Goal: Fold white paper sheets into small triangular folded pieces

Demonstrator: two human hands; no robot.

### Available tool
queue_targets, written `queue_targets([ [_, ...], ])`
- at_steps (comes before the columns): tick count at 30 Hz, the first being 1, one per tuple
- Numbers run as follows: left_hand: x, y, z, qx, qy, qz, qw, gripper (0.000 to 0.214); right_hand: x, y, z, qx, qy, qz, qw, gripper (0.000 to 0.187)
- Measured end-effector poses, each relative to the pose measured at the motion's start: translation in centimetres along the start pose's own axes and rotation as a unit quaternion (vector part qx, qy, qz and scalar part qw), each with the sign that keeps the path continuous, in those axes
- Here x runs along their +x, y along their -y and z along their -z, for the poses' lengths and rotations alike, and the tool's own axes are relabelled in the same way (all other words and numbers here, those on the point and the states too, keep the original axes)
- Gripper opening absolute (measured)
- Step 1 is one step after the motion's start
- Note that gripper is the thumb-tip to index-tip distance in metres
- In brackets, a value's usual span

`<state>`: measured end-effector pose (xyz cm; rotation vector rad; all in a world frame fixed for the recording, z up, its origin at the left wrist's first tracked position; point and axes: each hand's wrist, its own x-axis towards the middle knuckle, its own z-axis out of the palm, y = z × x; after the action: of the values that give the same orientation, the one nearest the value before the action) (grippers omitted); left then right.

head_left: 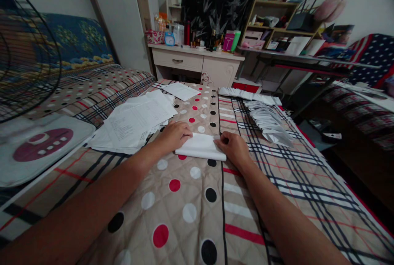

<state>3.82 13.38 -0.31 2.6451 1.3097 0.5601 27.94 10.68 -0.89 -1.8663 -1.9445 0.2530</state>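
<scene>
A white sheet of paper (200, 145), folded into a narrow strip with a rounded near edge, lies on the dotted bedspread in front of me. My left hand (176, 135) grips its left end, fingers curled over the far corner. At the right end, my right hand (233, 146) pinches the paper between thumb and bent fingers. Left of my hands spreads a loose pile of printed sheets (132, 121), with another sheet (181, 91) lying farther back. To the right sits a fanned row of folded papers (267, 120), and behind it a second row of folded papers (249, 95).
A wire fan (27, 47) stands at the far left above a white bag with a purple print (43, 145). Beyond the bed (184, 215) are a white cabinet (184, 60) with bottles and boxes on top, and a desk with shelves (277, 31).
</scene>
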Motion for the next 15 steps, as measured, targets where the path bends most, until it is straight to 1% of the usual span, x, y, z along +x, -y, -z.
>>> queue_targets([
  [1, 0.0, -0.2, 0.3, 0.005, 0.011, 0.005, 1.000, 0.016, -0.1, 0.0, -0.1, 0.000, -0.001, 0.001, 1.000, 0.020],
  [2, 0.0, -0.5, 0.6, 0.014, 0.021, 0.012, 1.000, 0.019, -0.1, 0.0, -0.2, 0.001, -0.001, 0.002, 1.000, 0.020],
  [6, -0.8, -1.6, 1.0, 0.038, 0.030, 0.052, 0.997, 0.046, -0.1, -0.4, -0.1, 0.016, 0.001, 0.009, 1.000, 0.019],
  [8, -1.3, -1.9, 0.9, 0.035, 0.023, 0.061, 0.997, 0.053, 0.2, -0.6, 0.5, 0.029, 0.022, 0.021, 0.999, 0.020],
  [10, -1.8, -2.0, 0.6, 0.031, 0.014, 0.069, 0.997, 0.054, 0.5, -0.4, 1.5, 0.031, 0.027, 0.007, 0.999, 0.023],
  [11, -2.0, -2.0, 0.5, 0.028, 0.012, 0.073, 0.997, 0.054, 0.5, 0.1, 2.0, 0.028, 0.007, -0.015, 0.999, 0.026],
  [12, -2.1, -2.0, 0.4, 0.025, 0.009, 0.074, 0.997, 0.054, 0.5, 0.8, 2.4, 0.024, -0.038, -0.040, 0.998, 0.033],
  [13, -2.1, -1.9, 0.2, 0.021, 0.007, 0.074, 0.997, 0.054, 0.2, 1.9, 2.5, 0.031, -0.093, -0.045, 0.994, 0.039],
  [14, -2.1, -1.7, 0.0, 0.016, 0.003, 0.071, 0.997, 0.055, -0.2, 3.3, 2.4, 0.056, -0.127, -0.028, 0.990, 0.042],
  [15, -2.1, -1.6, -0.2, 0.006, -0.007, 0.069, 0.998, 0.055, -0.8, 4.9, 2.0, 0.093, -0.134, 0.011, 0.987, 0.046],
])
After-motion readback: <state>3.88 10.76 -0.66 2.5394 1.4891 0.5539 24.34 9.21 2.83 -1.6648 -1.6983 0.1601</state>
